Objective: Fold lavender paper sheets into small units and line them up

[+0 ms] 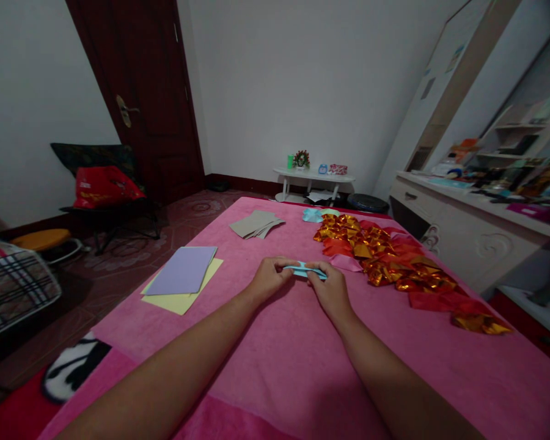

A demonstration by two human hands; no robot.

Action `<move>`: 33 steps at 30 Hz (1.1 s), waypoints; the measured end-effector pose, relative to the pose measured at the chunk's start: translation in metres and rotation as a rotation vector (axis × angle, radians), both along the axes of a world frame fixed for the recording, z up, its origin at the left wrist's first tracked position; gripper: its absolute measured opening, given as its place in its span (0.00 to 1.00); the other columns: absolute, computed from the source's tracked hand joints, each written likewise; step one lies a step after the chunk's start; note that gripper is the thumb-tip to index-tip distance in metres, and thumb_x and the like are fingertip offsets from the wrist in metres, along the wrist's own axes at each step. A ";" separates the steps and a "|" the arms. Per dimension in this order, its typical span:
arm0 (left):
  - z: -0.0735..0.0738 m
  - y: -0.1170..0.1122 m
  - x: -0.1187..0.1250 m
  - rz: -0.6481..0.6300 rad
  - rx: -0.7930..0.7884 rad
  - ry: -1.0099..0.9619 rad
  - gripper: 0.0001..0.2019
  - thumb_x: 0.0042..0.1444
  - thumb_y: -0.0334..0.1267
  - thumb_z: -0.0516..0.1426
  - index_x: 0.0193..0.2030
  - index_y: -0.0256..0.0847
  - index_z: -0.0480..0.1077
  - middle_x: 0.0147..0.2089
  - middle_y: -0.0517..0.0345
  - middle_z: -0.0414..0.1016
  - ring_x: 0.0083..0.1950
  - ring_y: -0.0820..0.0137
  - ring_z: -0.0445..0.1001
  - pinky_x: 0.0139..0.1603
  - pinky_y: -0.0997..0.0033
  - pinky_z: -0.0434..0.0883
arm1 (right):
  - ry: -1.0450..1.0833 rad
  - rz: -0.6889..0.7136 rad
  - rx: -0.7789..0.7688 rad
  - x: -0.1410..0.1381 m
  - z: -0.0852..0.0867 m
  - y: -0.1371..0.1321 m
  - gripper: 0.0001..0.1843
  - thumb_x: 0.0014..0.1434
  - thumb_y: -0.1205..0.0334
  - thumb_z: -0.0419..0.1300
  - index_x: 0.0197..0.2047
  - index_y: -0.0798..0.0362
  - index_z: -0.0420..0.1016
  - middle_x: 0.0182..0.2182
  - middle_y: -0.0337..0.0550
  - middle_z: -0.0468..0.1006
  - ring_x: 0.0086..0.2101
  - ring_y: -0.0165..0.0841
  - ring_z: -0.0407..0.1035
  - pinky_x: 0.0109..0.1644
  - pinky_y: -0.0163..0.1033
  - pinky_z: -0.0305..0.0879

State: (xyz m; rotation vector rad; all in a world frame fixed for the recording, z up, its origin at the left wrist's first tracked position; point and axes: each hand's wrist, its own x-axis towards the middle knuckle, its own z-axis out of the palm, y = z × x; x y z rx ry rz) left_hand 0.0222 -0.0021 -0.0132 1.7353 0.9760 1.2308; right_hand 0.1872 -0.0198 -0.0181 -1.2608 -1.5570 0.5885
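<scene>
The folded light-blue paper (299,271) sits just above the pink plush cloth (275,360), pinched at its left end by the left hand (270,276) and at its right by the right hand (333,286), and a clean fold probably calls for level ends and even thumb pressure along the crease. Fingers cover both ends and its underside is hidden; beyond, the overlapping gold foil pieces (343,226) are hard to count.

No readable text or numbers
</scene>
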 end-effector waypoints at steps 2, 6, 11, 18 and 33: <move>-0.001 -0.002 0.002 0.043 0.032 0.034 0.12 0.48 0.30 0.56 0.39 0.36 0.78 0.34 0.53 0.79 0.33 0.70 0.74 0.35 0.74 0.68 | -0.114 0.005 0.089 -0.002 0.000 -0.002 0.09 0.53 0.64 0.55 0.35 0.51 0.76 0.30 0.42 0.77 0.30 0.35 0.70 0.36 0.38 0.65; -0.005 -0.003 0.005 0.119 0.113 0.135 0.09 0.49 0.31 0.57 0.35 0.36 0.77 0.32 0.55 0.78 0.32 0.70 0.73 0.34 0.75 0.67 | -0.196 -0.001 0.098 -0.005 0.001 -0.004 0.09 0.54 0.64 0.55 0.36 0.50 0.75 0.32 0.42 0.78 0.31 0.35 0.72 0.35 0.37 0.65; -0.003 -0.005 0.004 0.216 0.159 0.250 0.09 0.49 0.29 0.55 0.33 0.36 0.76 0.29 0.58 0.77 0.29 0.73 0.71 0.32 0.77 0.64 | -0.091 -0.067 -0.048 -0.003 0.002 -0.002 0.09 0.54 0.60 0.54 0.36 0.52 0.74 0.25 0.38 0.77 0.21 0.31 0.71 0.28 0.35 0.65; -0.003 -0.004 0.002 0.290 0.128 0.301 0.10 0.53 0.33 0.53 0.31 0.34 0.76 0.26 0.58 0.75 0.26 0.75 0.68 0.28 0.77 0.61 | -0.131 -0.108 -0.120 0.001 0.003 0.003 0.10 0.58 0.58 0.52 0.36 0.53 0.71 0.24 0.39 0.76 0.22 0.31 0.71 0.28 0.33 0.62; 0.009 -0.015 0.003 0.529 0.100 0.820 0.16 0.60 0.44 0.47 0.35 0.40 0.73 0.35 0.50 0.78 0.36 0.64 0.75 0.34 0.70 0.63 | -0.741 -0.284 0.097 0.000 0.011 -0.005 0.12 0.62 0.60 0.50 0.31 0.52 0.71 0.31 0.41 0.76 0.31 0.30 0.69 0.33 0.34 0.53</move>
